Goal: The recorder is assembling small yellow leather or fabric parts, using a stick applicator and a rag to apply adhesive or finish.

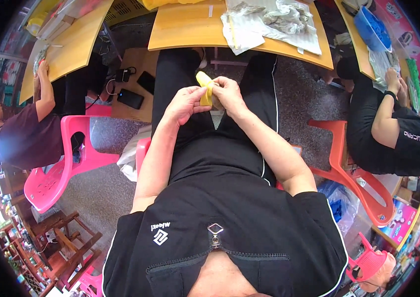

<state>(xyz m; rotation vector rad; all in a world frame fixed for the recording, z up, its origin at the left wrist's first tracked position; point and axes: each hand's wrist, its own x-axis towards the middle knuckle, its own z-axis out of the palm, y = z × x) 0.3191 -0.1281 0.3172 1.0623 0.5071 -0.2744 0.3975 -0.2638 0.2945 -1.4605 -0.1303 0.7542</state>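
Observation:
Between my knees, just this side of the table, both my hands are closed on a small yellow piece (pixel 203 78). It has a rounded upper end and a strip hanging lower down; its exact kind I cannot make out. The fingers of my left hand (pixel 188 103) pinch its lower part from the left. From the right, the thumb and fingers of my right hand (pixel 229 95) grip it, hiding part of it. My two hands almost meet at the piece, held above my lap.
Ahead stands a wooden table (pixel 185 30) with crumpled white cloth (pixel 289 22) on it. Co-workers sit at tables left and right, near a pink chair (pixel 54 178) and an orange chair (pixel 338 148). A blue basket (pixel 372 29) holds blue pieces. A dark phone (pixel 131 99) lies left of my legs.

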